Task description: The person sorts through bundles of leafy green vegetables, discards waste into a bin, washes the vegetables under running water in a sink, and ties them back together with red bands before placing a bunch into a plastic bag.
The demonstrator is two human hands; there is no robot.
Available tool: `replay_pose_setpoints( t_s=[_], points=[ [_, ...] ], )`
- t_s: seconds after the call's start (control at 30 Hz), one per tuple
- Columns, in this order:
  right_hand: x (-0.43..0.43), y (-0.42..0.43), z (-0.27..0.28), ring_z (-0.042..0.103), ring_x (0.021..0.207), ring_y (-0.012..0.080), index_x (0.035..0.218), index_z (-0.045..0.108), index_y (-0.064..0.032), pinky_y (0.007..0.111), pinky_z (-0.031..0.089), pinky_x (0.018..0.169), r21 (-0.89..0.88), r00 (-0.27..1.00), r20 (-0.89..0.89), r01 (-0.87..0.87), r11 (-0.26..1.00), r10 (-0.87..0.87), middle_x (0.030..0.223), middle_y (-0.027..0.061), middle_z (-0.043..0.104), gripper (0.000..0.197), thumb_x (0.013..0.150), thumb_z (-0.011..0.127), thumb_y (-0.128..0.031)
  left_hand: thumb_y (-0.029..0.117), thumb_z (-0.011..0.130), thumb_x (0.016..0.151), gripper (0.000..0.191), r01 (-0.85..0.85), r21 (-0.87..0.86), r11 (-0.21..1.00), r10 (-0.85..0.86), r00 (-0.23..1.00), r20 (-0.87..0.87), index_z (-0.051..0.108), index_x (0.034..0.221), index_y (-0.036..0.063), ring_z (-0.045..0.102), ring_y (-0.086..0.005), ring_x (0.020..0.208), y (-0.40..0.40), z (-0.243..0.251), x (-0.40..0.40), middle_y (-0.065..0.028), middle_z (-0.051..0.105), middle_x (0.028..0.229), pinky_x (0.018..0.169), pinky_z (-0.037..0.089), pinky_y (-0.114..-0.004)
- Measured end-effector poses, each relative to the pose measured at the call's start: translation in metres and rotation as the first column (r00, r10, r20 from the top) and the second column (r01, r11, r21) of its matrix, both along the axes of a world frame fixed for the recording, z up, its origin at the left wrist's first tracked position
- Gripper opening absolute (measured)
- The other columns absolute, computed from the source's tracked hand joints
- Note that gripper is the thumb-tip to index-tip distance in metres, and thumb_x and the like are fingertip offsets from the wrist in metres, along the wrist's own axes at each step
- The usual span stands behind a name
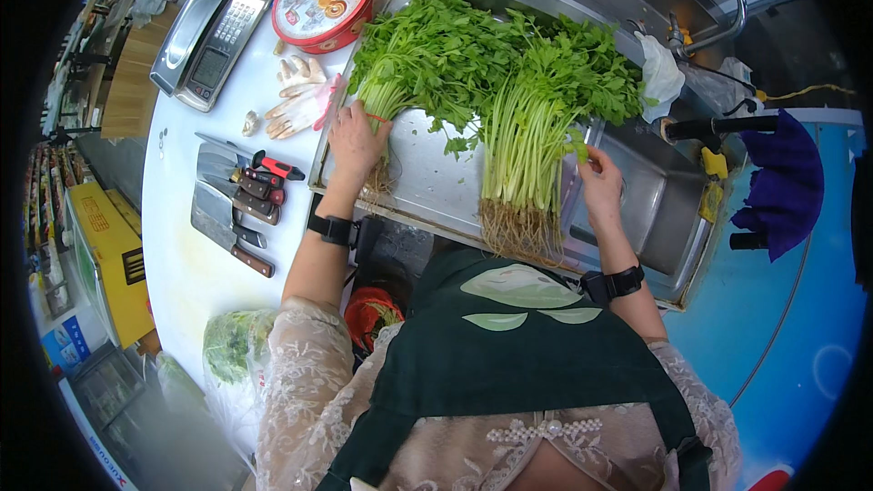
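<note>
My left hand (356,140) rests with its fingers on the base of a smaller celery bunch (387,92), beside the red band around its stalks; whether it grips cannot be told. To the right lies a larger heap of leafy celery (522,143) with brown roots towards me. My right hand (601,176) is at that heap's right side, its thumb and forefinger at a small green leaf (578,145). Both bunches lie on a metal tray (436,174) with bits of leaf on it.
Several knives (217,208), a peeler-like tool with a red handle (278,166), gloves (300,106), garlic (250,123), a digital scale (222,48) and a round biscuit tin (324,3) stand or lie left. A steel sink (651,198) with a faucet (736,3) is at right.
</note>
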State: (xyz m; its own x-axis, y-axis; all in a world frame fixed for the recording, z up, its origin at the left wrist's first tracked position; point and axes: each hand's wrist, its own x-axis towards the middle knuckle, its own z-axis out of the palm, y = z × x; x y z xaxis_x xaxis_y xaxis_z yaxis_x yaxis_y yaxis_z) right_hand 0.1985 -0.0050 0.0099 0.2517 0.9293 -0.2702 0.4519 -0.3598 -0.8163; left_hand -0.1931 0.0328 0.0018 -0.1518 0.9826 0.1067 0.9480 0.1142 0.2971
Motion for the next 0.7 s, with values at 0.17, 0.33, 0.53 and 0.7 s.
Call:
replay_pose_setpoints(
  t_s=[0.17, 0.33, 0.53, 0.7],
  points=[
    [-0.062, 0.011, 0.022, 0.058, 0.094, 0.0150, 0.116, 0.056, 0.0005, 0.028, 0.047, 0.083, 0.050, 0.858, -0.449, -0.255, 0.966, 0.250, 0.105, 0.0088, 0.063, 0.033, 0.087, 0.061, -0.014, 0.037, 0.069, 0.071, 0.051, -0.040, -0.211, 0.977, 0.016, 0.993, -0.116, 0.052, 0.103, 0.0011, 0.054, -0.0373, 0.097, 0.002, -0.008, 0.008, -0.0197, 0.055, 0.101, 0.079, 0.046, -0.046],
    [-0.160, 0.030, -0.003, 0.059, 0.105, 0.0269, 0.123, 0.049, 0.0039, 0.035, 0.048, 0.086, 0.035, 0.817, -0.287, -0.513, 0.858, 0.500, 0.115, 0.0172, 0.059, 0.054, 0.084, 0.065, -0.030, 0.026, 0.064, 0.077, 0.042, 0.042, -0.114, 0.993, -0.036, 0.998, 0.059, 0.051, 0.106, -0.0009, 0.056, -0.0350, 0.095, -0.031, -0.013, 0.051, -0.0195, 0.056, 0.100, 0.078, 0.046, -0.047],
    [-0.216, 0.054, -0.032, 0.059, 0.096, 0.0375, 0.105, 0.050, 0.0067, 0.041, 0.047, 0.083, -0.084, 0.830, 0.227, -0.504, 0.860, 0.509, 0.103, 0.0244, 0.059, 0.070, 0.071, 0.070, -0.051, 0.004, 0.057, 0.078, 0.042, 0.100, -0.142, 0.985, 0.074, 0.499, 0.863, 0.047, 0.118, -0.0017, 0.056, -0.0345, 0.095, -0.054, -0.032, 0.044, -0.0194, 0.056, 0.103, 0.083, 0.045, -0.043],
    [-0.223, 0.058, -0.035, 0.059, 0.095, 0.0364, 0.106, 0.050, 0.0070, 0.041, 0.047, 0.083, -0.209, 0.816, 0.249, -0.480, 0.852, 0.521, 0.101, 0.0238, 0.060, 0.072, 0.065, 0.074, -0.047, 0.008, 0.063, 0.071, 0.046, -0.017, 0.143, 0.990, -0.013, 0.978, 0.210, 0.048, 0.114, 0.0035, 0.050, -0.0338, 0.103, -0.014, -0.018, 0.014, -0.0163, 0.053, 0.106, 0.084, 0.040, -0.044]
  ],
)
